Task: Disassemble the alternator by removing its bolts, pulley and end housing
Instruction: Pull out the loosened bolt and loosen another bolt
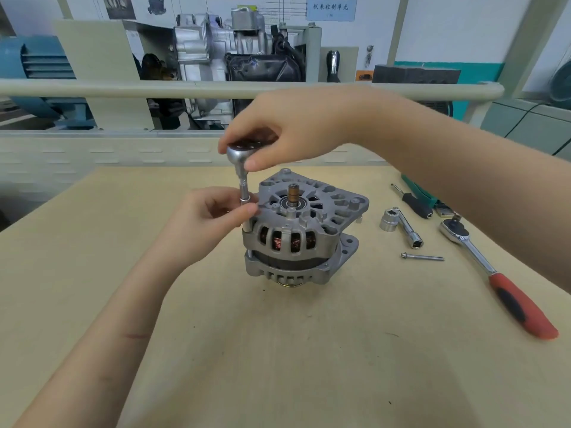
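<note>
Pinching the thin chrome extension shaft low down with the left hand, fingers and thumb closed round it just beside the housing. Capping the small ratchet head on top with the right hand, fingers curled over it, thumb tip against the neck. Driving straight down onto a through-bolt at the left edge of the silver cast-aluminium alternator, standing upright mid-bench on the tan wooden tabletop, copper-tipped shaft up, pulley seemingly underneath. Moving right: loose chrome sockets and adapter lying near, then one long steel bolt already out and resting apart on the bench, then a big red-and-black-handled ratchet idle. Reading the score: at least one bolt out, another under the tool, end housing unsplit, pulley apparently on. Early going, probably.
</note>
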Demonstrator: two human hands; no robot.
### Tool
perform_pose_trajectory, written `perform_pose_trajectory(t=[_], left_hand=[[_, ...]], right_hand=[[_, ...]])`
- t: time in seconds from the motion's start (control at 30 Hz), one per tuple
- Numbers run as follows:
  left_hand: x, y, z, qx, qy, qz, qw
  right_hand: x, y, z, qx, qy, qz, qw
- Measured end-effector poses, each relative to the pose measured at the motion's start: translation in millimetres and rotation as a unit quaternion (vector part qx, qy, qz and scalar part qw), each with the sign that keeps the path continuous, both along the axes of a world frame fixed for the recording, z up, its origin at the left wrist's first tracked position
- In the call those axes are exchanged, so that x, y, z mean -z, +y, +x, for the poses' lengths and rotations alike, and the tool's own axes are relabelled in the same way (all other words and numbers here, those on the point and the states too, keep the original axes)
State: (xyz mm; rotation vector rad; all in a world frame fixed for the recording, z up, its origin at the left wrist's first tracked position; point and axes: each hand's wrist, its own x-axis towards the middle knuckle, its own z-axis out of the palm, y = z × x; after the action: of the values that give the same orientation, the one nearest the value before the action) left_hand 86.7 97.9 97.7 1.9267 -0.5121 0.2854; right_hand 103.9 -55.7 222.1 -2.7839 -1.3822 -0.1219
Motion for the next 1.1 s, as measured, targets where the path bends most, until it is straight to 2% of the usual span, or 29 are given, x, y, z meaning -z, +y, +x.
perform_pose_trajectory(t=[0.2,0.43,0.5,0.67,0.77,0.9,1.1], left_hand=[[1.5,-9.9,1.0,-0.073,-0.056,0.028,0.995],[-0.8,-5.3,-4.5,0.024,-0.008,-0.004,1.000],[-0.5,-8.0,-4.0,-0.001,-0.027,-0.001,1.000],[2.7,-20.6,-1.3,-0.073,-0.081,0.015,0.994],[1.7,-17.7,-0.6,-0.059,-0.070,0.028,0.995],[-3.3,-8.3,-1.5,0.048,-0.014,0.001,0.999],[0.7,-13.4,-1.3,-0.024,-0.067,-0.008,0.997]], right_hand=[[-1.4,4.0,7.0,0.070,-0.017,-0.034,0.997],[-8.6,-4.0,2.7,-0.009,0.029,-0.026,0.999],[-7.8,-5.3,2.2,-0.010,0.020,-0.031,0.999],[2.6,-8.6,8.6,0.077,-0.037,-0.048,0.995],[2.6,-12.2,8.1,0.056,-0.043,-0.039,0.997],[-0.9,-15.7,2.6,0.019,-0.033,-0.034,0.999],[-0.7,-8.2,-0.9,0.016,-0.045,-0.042,0.998]])
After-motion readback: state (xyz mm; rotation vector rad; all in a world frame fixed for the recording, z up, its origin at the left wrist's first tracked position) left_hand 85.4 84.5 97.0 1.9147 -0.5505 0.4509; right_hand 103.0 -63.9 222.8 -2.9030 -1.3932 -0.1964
